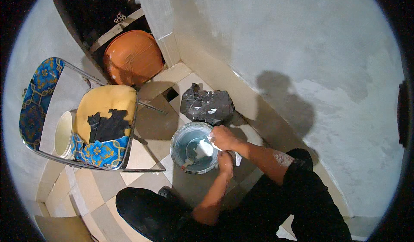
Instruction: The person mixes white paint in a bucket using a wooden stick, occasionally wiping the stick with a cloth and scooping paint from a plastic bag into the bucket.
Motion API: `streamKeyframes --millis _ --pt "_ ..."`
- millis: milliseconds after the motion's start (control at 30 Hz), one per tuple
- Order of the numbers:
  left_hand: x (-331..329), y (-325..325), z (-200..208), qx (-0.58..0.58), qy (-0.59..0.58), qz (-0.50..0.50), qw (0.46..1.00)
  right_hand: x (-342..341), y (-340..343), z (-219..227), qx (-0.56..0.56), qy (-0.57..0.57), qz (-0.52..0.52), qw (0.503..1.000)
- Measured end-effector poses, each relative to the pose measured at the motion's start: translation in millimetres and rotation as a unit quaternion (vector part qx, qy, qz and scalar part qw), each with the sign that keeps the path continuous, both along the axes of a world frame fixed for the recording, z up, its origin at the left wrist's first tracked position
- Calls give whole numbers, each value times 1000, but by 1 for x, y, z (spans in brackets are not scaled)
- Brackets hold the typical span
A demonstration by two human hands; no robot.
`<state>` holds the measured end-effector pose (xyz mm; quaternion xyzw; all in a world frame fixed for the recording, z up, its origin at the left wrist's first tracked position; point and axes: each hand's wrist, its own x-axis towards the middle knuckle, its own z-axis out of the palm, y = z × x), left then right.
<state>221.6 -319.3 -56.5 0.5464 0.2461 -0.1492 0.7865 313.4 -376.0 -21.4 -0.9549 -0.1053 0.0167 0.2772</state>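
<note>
A round, pale blue plastic bucket (176, 152) stands on the floor in front of me, its rim and inside smeared with whitish material. My right hand (225, 138) is closed over its right rim, gripping a white, flat-looking thing (205, 148) whose exact kind I cannot make out. Just below, my left hand (225, 163) is curled close to the same rim, and its fingertips are partly hidden. Beside the left hand hangs a narrow white strip (238, 158). Whitish smears mark my right forearm.
A crumpled black plastic bag (207, 105) lies just beyond the bucket, near the wall (302, 31). On the left, a metal-framed chair (105, 96) with a torn seat bears black scraps (110, 125) and a cream tub (64, 134). An orange rounded object (133, 57) stands behind.
</note>
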Motion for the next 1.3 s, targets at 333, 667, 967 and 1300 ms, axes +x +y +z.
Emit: streamKeyframes --millis 333,667,967,1300 --pt "39 -12 -16 45 -30 -260 964 -4 -83 88 -157 5 -42 987" --pt "113 36 22 363 -370 -467 717 21 -139 11 -56 79 -211 973" --pt "133 130 158 565 -240 -548 568 62 -106 8 -1 124 -275 953" --pt "137 233 48 549 -257 -456 651 103 -46 -8 234 194 -69 950"
